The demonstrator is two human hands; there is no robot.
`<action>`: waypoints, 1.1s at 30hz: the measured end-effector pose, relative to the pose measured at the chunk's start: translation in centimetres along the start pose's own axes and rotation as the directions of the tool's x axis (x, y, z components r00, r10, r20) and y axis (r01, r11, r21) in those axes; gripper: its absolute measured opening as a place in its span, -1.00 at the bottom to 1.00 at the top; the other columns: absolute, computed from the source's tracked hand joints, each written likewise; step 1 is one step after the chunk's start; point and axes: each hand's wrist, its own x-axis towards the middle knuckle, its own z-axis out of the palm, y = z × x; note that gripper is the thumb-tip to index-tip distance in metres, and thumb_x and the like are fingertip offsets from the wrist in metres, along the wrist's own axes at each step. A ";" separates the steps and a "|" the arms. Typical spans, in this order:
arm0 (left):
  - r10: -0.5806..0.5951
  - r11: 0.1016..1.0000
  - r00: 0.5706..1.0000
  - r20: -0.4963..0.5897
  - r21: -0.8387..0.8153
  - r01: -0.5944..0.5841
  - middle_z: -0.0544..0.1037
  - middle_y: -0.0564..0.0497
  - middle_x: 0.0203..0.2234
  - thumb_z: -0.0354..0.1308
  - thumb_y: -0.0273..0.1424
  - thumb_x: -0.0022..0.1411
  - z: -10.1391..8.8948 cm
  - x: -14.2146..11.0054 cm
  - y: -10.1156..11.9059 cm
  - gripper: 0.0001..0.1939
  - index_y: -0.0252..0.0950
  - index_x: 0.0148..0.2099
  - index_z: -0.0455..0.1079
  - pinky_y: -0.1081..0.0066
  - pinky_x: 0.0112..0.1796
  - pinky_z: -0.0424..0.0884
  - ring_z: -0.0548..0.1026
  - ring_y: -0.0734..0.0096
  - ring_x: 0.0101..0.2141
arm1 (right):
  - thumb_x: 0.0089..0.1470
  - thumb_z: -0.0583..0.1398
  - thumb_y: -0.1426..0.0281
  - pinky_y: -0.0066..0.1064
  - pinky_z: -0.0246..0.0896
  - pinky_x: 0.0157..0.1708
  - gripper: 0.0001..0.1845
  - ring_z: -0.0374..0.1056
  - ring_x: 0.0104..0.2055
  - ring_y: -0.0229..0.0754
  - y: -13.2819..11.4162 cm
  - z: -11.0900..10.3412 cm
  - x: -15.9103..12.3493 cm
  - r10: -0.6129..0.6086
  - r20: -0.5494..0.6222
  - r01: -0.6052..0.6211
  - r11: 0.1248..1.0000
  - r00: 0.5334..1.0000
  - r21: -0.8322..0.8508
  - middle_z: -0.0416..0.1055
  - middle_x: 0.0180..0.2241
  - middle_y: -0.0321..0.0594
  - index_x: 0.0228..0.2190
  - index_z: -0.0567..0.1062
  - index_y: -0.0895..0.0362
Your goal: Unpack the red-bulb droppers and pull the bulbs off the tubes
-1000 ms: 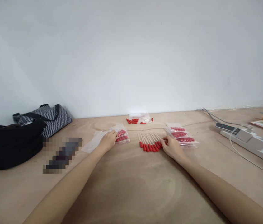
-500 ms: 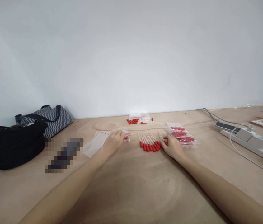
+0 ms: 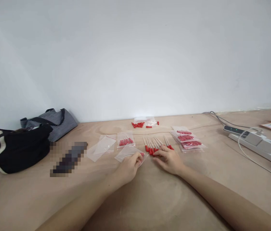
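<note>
My left hand (image 3: 130,167) is closed on a clear zip bag (image 3: 125,153). Pale stems and a pink-looking bulb show through its plastic. Several droppers (image 3: 155,142) with red bulbs and thin whitish stems lie fanned out, stems away from me. Over their bulbs rests my right hand (image 3: 170,159), fingers bent but apart, its fingertips beside the nearest red bulbs. I cannot make out anything gripped in it. A filled bag (image 3: 125,140) with red-bulbed droppers lies beyond my left hand. Flat clear bags (image 3: 104,145) overlap to its left.
Filled bags (image 3: 185,138) are stacked to the right. Loose red bulbs (image 3: 138,124) lie near the wall beside a clear bag (image 3: 151,121). A power strip (image 3: 262,149) with cables is at far right. A black bag (image 3: 27,149) and a striped bag (image 3: 62,123) sit left.
My left hand has moved toward me and right, bringing a bag with it and uncovering the filled bag behind. My right hand has slid left and nearer over the bulbs.
</note>
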 end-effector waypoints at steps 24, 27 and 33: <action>-0.051 0.994 0.994 -0.100 0.089 0.060 0.35 0.10 -0.67 0.02 -0.44 0.01 1.0 2.2 -0.4 -0.88 -0.30 -0.53 0.32 0.49 -0.55 0.10 0.28 0.51 -0.59 | -0.04 0.11 0.47 -0.54 -0.06 -0.52 -0.84 0.22 -0.50 -0.39 -1.5 3.2 1.4 -0.235 -0.166 0.207 0.964 0.958 -0.166 0.34 -0.53 -0.32 -0.56 0.47 0.09; -0.084 0.995 0.994 -0.075 0.052 0.088 0.35 0.10 -0.70 -0.03 -0.44 0.04 1.2 2.1 -0.7 -0.83 -0.31 -0.54 0.33 0.49 -0.57 0.08 0.26 0.52 -0.63 | -0.01 0.10 0.45 -0.54 -0.06 -0.53 -0.85 0.22 -0.50 -0.38 -1.5 3.1 1.4 -0.209 -0.161 0.183 0.970 0.965 -0.159 0.35 -0.51 -0.32 -0.51 0.47 0.08; -0.216 0.962 0.976 -0.019 -0.176 0.209 0.36 0.11 -0.71 0.02 -0.32 0.01 1.7 2.3 -1.9 -0.80 -0.33 -0.51 0.36 0.52 -0.61 0.08 0.26 0.54 -0.66 | 0.01 0.08 0.46 -0.55 -0.05 -0.53 -0.81 0.23 -0.49 -0.39 -1.4 3.3 1.3 -0.290 -0.181 0.270 0.954 0.940 -0.128 0.34 -0.52 -0.33 -0.45 0.49 0.04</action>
